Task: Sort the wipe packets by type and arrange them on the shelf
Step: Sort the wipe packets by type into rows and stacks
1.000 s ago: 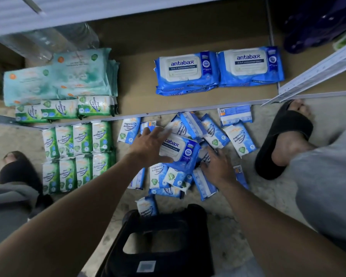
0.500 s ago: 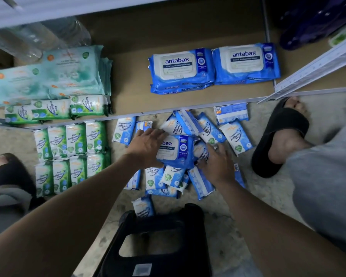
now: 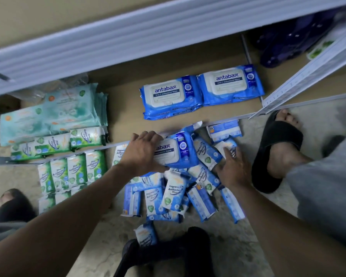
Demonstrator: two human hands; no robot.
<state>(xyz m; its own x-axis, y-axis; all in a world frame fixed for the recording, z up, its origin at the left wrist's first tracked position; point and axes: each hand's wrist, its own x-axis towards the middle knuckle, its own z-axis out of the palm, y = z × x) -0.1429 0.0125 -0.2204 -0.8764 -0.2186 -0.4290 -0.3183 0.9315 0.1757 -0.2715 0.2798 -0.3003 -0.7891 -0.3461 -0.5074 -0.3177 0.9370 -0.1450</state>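
Note:
My left hand (image 3: pixel 143 151) grips the left end of a large blue Antabax wipe pack (image 3: pixel 176 149), held just above a heap of small blue fragrance-free packets (image 3: pixel 174 193) on the floor. My right hand (image 3: pixel 233 166) rests on the heap's right side, fingers on a small blue packet (image 3: pixel 225 145). On the brown bottom shelf (image 3: pixel 124 108) lie two stacks of large Antabax packs (image 3: pixel 169 97) (image 3: pixel 231 84). Pale green packs (image 3: pixel 48 114) and small green pine packets (image 3: pixel 54 140) sit at the shelf's left. More green pine packets (image 3: pixel 72 171) stand in rows on the floor.
A white shelf beam (image 3: pixel 128 37) crosses overhead. A loose white rail (image 3: pixel 308 76) leans at the right. My right foot in a black slipper (image 3: pixel 278 148) is beside the heap; the left foot (image 3: pixel 10 204) is at far left. A black stool (image 3: pixel 168 254) sits below the heap.
My left hand has lifted the large Antabax pack off the heap and moved it toward the shelf edge. My right hand shifted right onto the heap. The view tilted upward.

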